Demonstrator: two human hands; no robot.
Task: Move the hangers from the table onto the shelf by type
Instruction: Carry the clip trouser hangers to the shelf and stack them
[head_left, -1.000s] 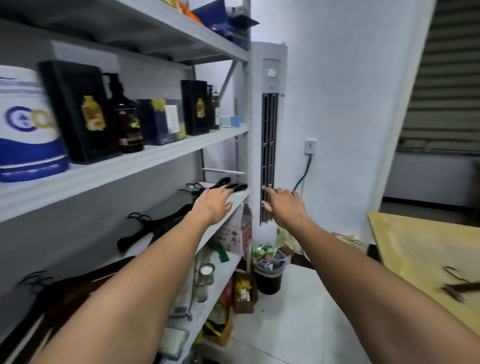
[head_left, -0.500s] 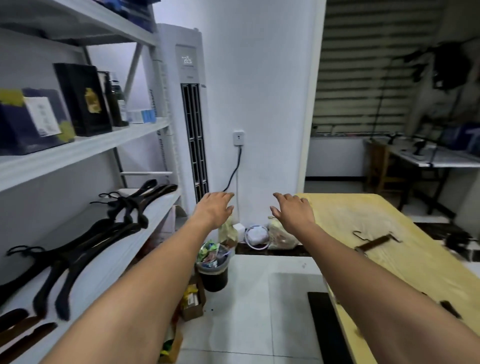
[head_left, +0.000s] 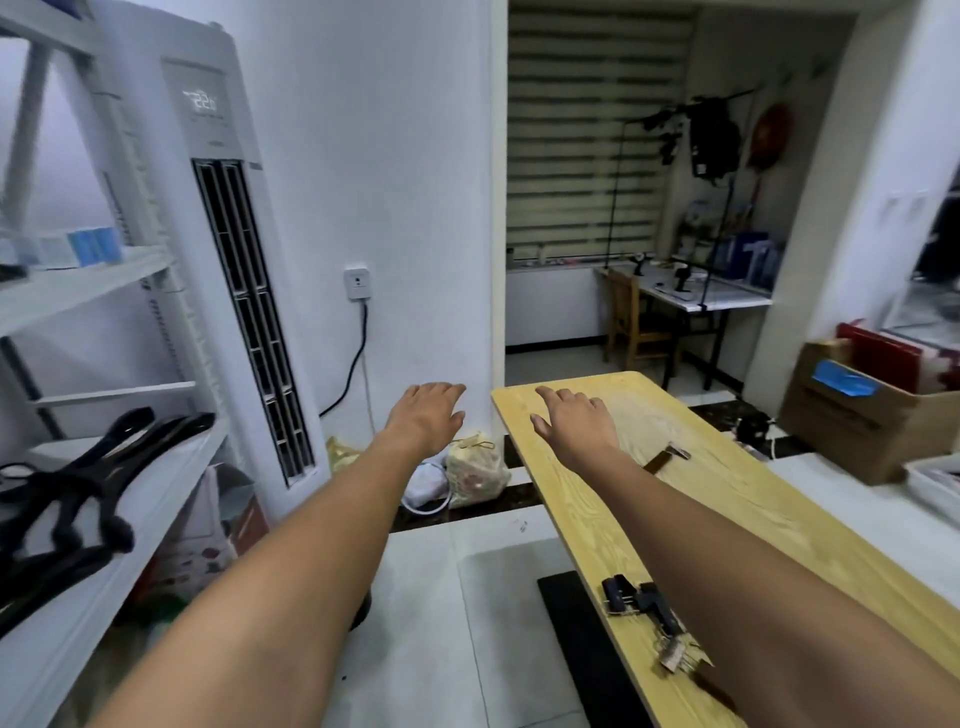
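Both hands were empty, fingers loosely spread: left hand (head_left: 426, 415) beyond the table's (head_left: 727, 470) far left corner, right hand (head_left: 574, 423) over it. One clip hanger (head_left: 641, 603) lay at the table's left edge, a brown hanger (head_left: 661, 461) mid-table; a sweeping forearm might knock the edge one off.

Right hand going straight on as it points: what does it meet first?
Probably the white wall corner past the far end of the yellow wooden table; the right hand seems to have free air until there.

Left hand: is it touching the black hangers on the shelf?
Apart. The head view shows the open left hand in mid-air, well right of the black hangers on the shelf.
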